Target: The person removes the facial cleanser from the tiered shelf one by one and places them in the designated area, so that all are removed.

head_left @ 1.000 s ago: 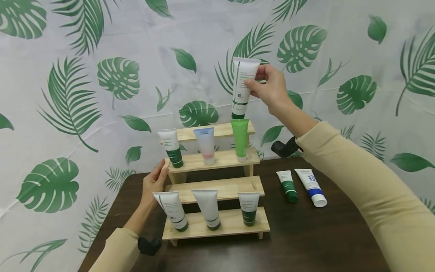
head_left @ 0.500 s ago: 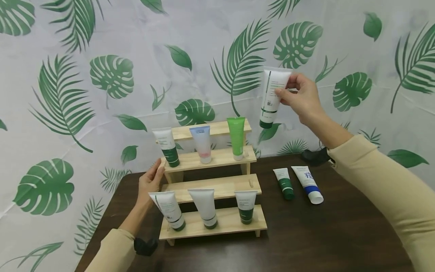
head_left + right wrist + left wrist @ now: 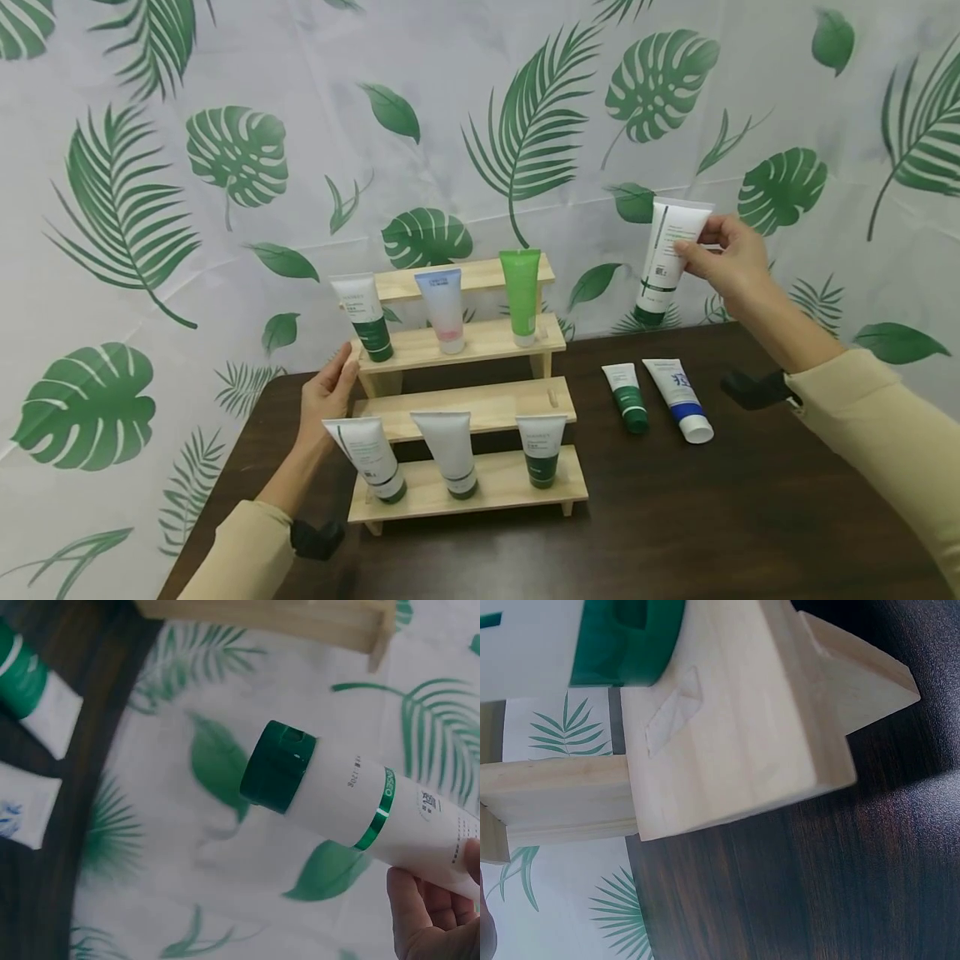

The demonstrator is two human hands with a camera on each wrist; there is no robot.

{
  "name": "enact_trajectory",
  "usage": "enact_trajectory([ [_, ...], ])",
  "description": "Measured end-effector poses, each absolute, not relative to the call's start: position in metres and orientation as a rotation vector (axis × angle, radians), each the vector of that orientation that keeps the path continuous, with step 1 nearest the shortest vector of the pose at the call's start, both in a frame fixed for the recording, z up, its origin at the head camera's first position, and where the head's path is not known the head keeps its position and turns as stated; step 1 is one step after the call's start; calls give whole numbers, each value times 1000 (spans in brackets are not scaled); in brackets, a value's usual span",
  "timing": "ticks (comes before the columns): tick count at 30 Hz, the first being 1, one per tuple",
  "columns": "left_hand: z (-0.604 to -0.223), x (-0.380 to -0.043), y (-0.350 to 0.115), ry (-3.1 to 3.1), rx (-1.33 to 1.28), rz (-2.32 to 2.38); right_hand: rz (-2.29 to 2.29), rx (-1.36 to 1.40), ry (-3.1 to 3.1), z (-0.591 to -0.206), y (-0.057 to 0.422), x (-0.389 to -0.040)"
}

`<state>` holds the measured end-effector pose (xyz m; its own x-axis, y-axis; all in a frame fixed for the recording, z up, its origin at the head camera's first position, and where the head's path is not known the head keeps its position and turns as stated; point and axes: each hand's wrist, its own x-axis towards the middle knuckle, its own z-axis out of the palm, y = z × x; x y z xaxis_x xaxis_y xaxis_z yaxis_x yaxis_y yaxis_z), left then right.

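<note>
My right hand (image 3: 731,254) pinches a white squeeze tube (image 3: 671,254) with a dark green cap, tilted cap-down, in the air right of the rack. In the right wrist view its green cap (image 3: 277,766) faces away from the fingers. At the rack's left end, my left hand (image 3: 326,400) holds the edge of the stepped wooden display rack (image 3: 517,392). On the rack's upper step stand a white-and-green tube (image 3: 367,321), a blue-and-pink tube (image 3: 444,312) and a bright green tube (image 3: 521,296). Three white tubes with green caps occupy the lowest step, including a plain middle one (image 3: 447,450).
On the dark wooden table (image 3: 697,517), right of the rack, lie a small white-and-green tube (image 3: 625,398) and a white-and-blue tube (image 3: 681,402). Behind everything hangs a white cloth with green leaves (image 3: 285,183). The rack's top step and third step carry no tubes.
My right hand has carried the white tube from above the rack's top right corner to the right and then downward. The left hand stays at the rack's left end.
</note>
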<state>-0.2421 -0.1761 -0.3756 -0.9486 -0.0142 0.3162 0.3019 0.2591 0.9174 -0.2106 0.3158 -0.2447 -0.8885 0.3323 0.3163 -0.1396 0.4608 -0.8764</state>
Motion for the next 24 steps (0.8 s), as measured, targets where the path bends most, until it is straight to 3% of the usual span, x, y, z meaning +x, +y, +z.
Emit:
enact_trajectory([
  [18,-344,-215,-161,-2308,-243,-1765,1273,-390,-2475,-313,391,-202],
  [24,-343,-216,-161,-2318,-240,-1754,1221,-486,-2564,-365,435,-218],
])
